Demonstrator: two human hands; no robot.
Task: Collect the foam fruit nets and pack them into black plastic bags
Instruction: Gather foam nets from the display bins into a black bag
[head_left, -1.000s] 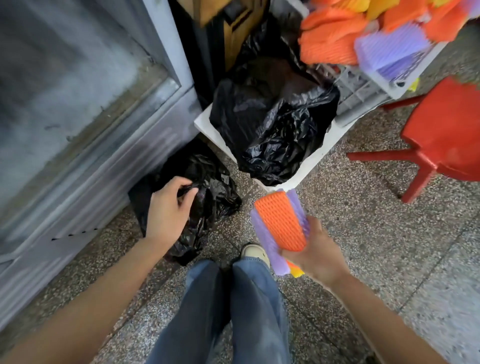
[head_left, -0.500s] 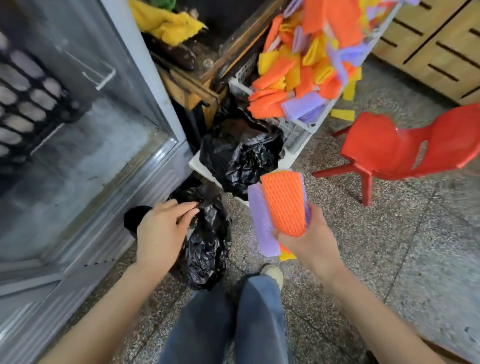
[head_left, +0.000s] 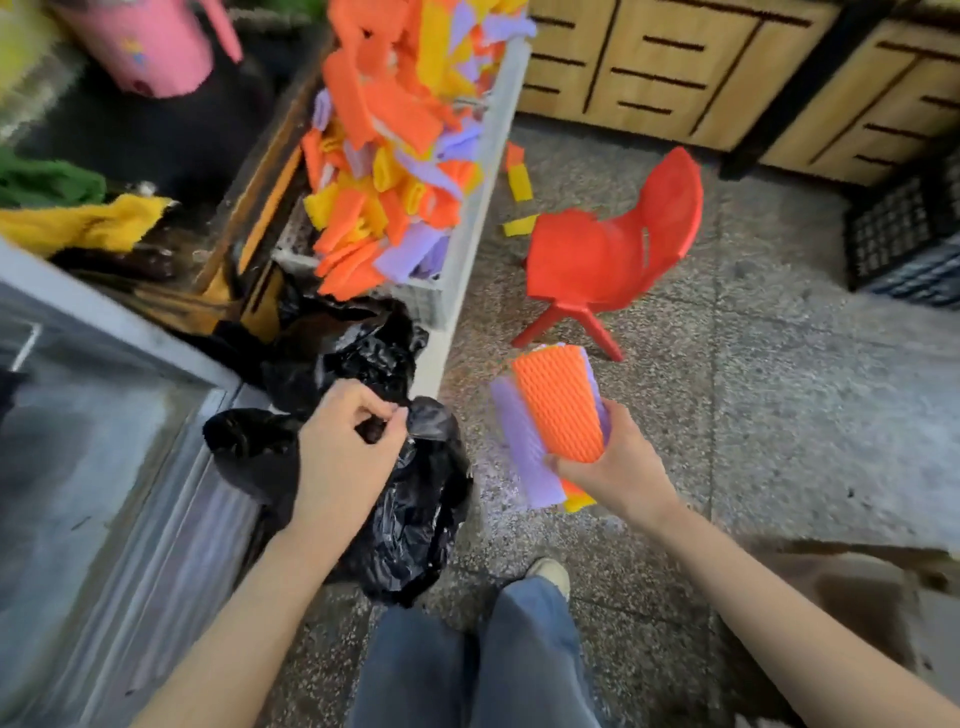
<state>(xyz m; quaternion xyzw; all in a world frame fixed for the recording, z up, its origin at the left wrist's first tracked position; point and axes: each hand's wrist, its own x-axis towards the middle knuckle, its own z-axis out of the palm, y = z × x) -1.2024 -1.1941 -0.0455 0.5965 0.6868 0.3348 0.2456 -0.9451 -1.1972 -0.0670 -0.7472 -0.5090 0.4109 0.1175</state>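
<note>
Since the preceding frame the left hand (head_left: 353, 452) has drawn its thumb and fingertips (head_left: 397, 418) together, and it now pinches a fold of film at the top edge of the black plastic bag (head_left: 415, 514), where before the fingers lay flatter on it. The bag hangs crumpled from that pinch down to the floor (head_left: 779, 415), just beside the metal cabinet (head_left: 104, 493); its mouth does not appear to be open yet. The right hand (head_left: 615, 470) grips the lower end of a stack of foam nets (head_left: 558, 415), orange on top with purple and a little yellow beneath, held in the air near the bag but apart from it. A second black bag (head_left: 363, 353) lies behind the first, below the white crate (head_left: 488, 171), which carries the heap of loose nets (head_left: 395, 182) not yet collected. Two stray yellow nets (head_left: 519, 182) lie on the floor near the red chair (head_left: 608, 254). Likely faults: the thin film may slip from a two-finger pinch, which would shut the mouth as the stack arrives. The stack, gripped at one end only, may fan out and shed nets onto the floor. Springy foam pushed against an unopened rim may catch there rather than enter.
</note>
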